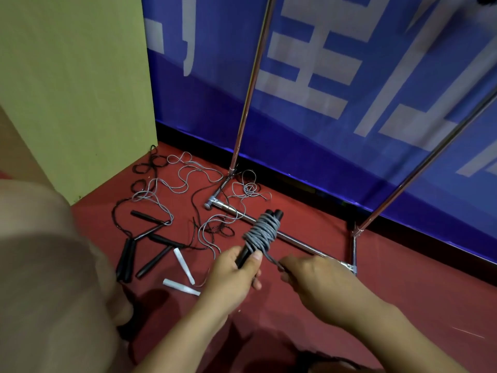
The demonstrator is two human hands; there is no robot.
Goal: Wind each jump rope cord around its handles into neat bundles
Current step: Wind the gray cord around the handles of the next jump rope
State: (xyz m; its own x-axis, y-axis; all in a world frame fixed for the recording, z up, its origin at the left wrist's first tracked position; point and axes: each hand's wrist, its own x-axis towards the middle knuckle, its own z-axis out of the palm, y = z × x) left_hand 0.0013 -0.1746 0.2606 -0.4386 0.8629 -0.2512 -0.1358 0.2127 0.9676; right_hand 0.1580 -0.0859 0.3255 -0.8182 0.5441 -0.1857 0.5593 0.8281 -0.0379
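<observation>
Head view is showing me the scene from above, and I am reading it left to right. Lying loose on the red floor (403,278) at left are several black handles (126,258) with tangled grey and black cords (188,181) trailing off toward the blue banner (322,103); those ropes are waiting unwound. Just right of them two white strips (183,265) are lying flat. My left hand (236,275) is gripping the lower end of a paired set of handles, thumb pressing on top, probably to keep both handles together while the wrap tightens. Grey cord is bunching around them as a thick bundle (262,232). My right hand (309,278) is pinching the cord's free tail just beside the bundle, holding it taut. Behind it a metal stand bar (295,242) is crossing the floor.
</observation>
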